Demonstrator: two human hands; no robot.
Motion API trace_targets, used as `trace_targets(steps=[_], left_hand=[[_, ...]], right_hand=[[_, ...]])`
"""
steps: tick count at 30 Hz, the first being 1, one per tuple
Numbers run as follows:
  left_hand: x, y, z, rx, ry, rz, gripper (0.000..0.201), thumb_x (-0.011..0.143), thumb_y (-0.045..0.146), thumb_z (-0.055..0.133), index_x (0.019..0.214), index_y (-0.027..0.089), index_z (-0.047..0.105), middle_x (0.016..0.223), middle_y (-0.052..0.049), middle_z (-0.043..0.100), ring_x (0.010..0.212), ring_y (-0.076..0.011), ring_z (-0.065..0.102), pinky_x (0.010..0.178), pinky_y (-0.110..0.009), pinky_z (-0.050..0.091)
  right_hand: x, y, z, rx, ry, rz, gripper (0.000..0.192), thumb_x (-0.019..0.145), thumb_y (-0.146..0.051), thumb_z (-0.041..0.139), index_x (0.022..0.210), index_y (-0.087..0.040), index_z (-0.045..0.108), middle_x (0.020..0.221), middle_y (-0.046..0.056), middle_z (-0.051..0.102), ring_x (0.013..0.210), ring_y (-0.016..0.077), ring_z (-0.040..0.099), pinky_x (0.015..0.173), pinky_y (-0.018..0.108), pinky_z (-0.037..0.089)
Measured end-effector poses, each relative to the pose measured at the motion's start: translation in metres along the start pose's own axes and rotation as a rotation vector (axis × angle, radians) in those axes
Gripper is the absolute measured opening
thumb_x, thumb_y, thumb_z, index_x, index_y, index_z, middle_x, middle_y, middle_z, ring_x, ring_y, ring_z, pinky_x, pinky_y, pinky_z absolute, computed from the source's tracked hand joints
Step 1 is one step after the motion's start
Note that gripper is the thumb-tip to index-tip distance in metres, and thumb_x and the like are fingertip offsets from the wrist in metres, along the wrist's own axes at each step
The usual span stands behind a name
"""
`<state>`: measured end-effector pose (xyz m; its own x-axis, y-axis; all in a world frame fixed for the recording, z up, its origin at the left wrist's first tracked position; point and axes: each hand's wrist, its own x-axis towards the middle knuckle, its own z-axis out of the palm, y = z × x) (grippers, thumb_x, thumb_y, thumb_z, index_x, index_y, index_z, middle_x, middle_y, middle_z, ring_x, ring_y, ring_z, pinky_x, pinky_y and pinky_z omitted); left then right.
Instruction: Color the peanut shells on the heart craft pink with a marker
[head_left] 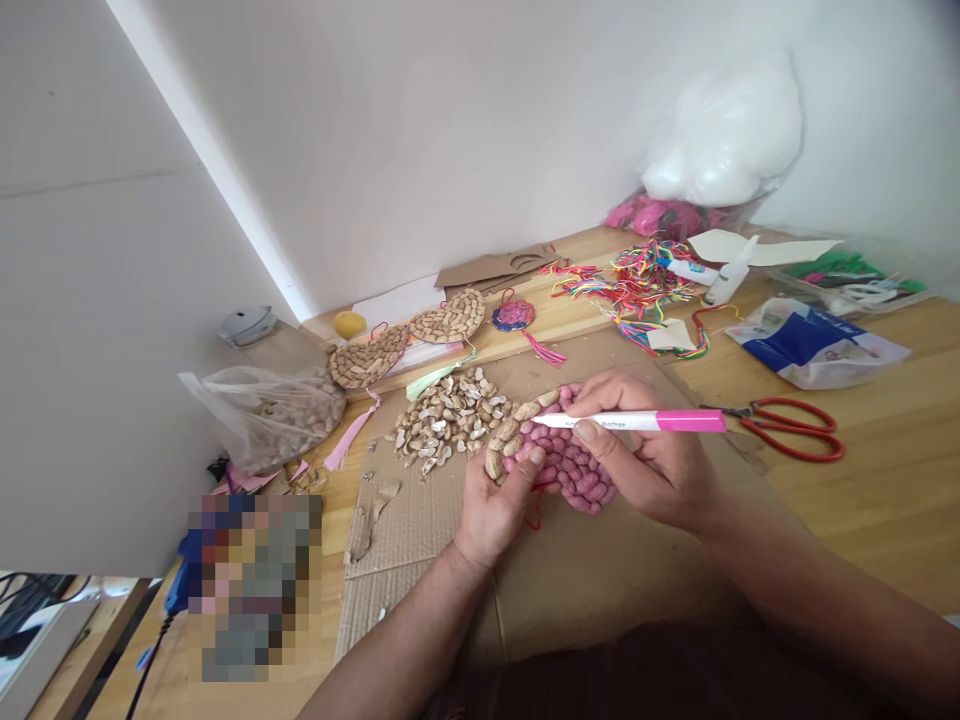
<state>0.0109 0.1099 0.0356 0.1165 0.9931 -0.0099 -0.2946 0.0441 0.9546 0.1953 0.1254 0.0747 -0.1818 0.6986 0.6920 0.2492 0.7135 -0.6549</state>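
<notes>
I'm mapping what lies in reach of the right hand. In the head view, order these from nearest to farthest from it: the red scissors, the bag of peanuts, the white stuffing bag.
From the right hand:
1. Red scissors, just to its right on the table.
2. White stuffing bag, far back against the wall, up and slightly right.
3. Bag of peanuts, far across to the left, past the left hand.

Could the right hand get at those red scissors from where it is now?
Probably yes: the red scissors lie in the open on the table, just beyond the right hand. Its fingers are wrapped around a pink marker, though.
</notes>
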Motion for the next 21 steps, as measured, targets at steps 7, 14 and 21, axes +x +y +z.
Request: trace_targets(steps=[7, 14, 21], left_hand=[[0.002, -0.001, -0.001, 0.002, -0.002, 0.015, 0.035, 0.08, 0.044, 0.083, 0.089, 0.012, 0.073, 0.079, -0.007, 0.074, 0.068, -0.0174, 0.071, 0.065, -0.032, 0.065], [0.002, -0.001, -0.001, 0.02, 0.018, -0.014, 0.041, 0.076, 0.048, 0.085, 0.091, 0.011, 0.073, 0.085, -0.009, 0.076, 0.068, -0.018, 0.072, 0.066, -0.032, 0.065], [0.001, 0.0, 0.001, -0.049, 0.035, -0.043, 0.041, 0.075, 0.046, 0.087, 0.092, 0.011, 0.074, 0.076, -0.007, 0.074, 0.063, -0.0172, 0.071, 0.06, -0.03, 0.063]], right_hand=[[0.002, -0.005, 0.0, -0.106, 0.01, -0.051, 0.007, 0.093, -0.019, 0.063, 0.099, -0.024, 0.063, 0.092, 0.007, 0.069, 0.095, 0.0278, 0.068, 0.09, 0.051, 0.053], [0.0, -0.003, 0.003, -0.096, 0.049, -0.07, 0.014, 0.093, -0.016, 0.064, 0.103, -0.026, 0.062, 0.096, 0.005, 0.07, 0.098, 0.0259, 0.068, 0.092, 0.05, 0.054], [0.002, -0.01, 0.005, -0.207, 0.019, -0.16, 0.011, 0.093, -0.014, 0.062, 0.1, -0.023, 0.062, 0.092, 0.004, 0.072, 0.096, 0.023, 0.068, 0.093, 0.046, 0.05]])
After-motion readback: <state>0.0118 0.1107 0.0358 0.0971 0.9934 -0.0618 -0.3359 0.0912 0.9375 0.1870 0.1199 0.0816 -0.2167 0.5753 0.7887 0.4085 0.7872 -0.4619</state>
